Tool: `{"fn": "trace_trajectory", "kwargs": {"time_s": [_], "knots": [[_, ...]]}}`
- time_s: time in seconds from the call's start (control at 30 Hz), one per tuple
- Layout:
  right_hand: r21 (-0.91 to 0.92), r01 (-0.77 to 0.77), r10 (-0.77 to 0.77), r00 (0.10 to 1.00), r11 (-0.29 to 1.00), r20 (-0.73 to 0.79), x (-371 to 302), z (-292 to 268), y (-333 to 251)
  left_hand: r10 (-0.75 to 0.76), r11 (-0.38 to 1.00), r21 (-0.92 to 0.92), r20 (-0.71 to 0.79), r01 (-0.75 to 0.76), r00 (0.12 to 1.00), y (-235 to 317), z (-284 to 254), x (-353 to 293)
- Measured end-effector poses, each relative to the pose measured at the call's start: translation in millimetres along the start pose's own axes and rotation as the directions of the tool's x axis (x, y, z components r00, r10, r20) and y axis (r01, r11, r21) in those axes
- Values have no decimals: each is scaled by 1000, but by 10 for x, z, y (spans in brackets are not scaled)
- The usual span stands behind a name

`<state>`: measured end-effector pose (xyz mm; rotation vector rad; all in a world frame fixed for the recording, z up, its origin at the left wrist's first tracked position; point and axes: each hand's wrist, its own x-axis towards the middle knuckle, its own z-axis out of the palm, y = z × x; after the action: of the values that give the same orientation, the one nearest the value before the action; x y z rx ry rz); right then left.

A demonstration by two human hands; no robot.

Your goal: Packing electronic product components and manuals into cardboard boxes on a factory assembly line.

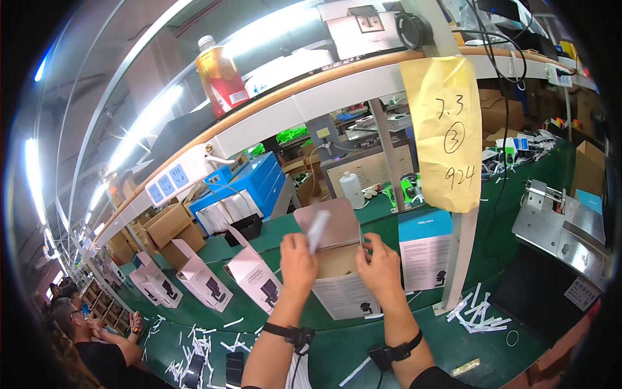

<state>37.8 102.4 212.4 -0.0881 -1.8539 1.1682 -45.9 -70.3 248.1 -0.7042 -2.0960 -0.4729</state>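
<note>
- Head view, left: pale boxes (pixel 204 284) stand on the bench (pixel 486 347).
- Left hand (pixel 299 262): fingers closed on a blurred white strip (pixel 319 229), long axis steep, top leaning right.
- Middle: open box (pixel 346 298) upright on the bench, mouth up, long axis seemingly vertical.
- Right hand (pixel 381 264): fingers pinching its right flap (pixel 361 235).

Boxes (pixel 260 275) stand left of the central box (pixel 346 299) (the bottle (pixel 352 191) stands behind it).
</note>
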Motion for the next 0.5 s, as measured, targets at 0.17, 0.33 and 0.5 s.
{"fn": "trace_trajectory", "kwargs": {"time_s": [0.17, 0.33, 0.5], "knots": [[11, -2, 2, 1000, 1000, 27, 22, -116, -51, -140, 960, -253, -74, 117, 987, -26, 58, -156], [-88, 286, -292, 954, 954, -64, 33, -121, -11, 121, 968, -207, -94, -139, 988, -33, 58, -115], [228, 257, -259, 966, 939, -24, -30, 47, 222, 185, 919, -358, 26, -164, 982, 76, 163, -265]]}}
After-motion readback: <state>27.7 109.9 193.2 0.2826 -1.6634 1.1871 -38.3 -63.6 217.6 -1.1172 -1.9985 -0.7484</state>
